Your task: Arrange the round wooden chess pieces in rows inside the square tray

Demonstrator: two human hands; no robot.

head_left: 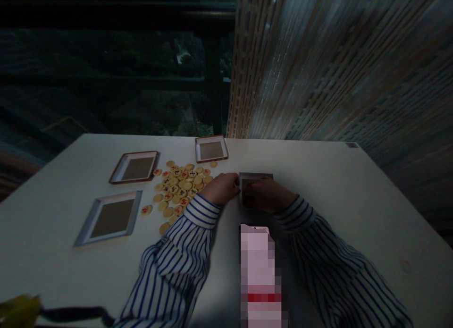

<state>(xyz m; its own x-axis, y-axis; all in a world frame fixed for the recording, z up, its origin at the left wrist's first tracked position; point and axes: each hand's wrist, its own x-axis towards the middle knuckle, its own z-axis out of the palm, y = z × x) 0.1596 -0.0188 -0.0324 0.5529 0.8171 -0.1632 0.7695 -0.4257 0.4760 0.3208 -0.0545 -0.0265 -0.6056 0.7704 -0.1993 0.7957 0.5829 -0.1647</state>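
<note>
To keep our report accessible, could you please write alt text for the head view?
A person's left hand and right hand, in striped sleeves, are at a shallow tray on a white table. To the left, three similar trays lie near a pile of round pieces, some marked red or black.

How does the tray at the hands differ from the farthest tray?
The tray at the hands has a greyish rim; the farthest tray has a brown one. The right hand partly covers the tray at the hands, with the left hand at its edge; nothing covers the farthest tray. Both are four-sided and rimmed.
</note>
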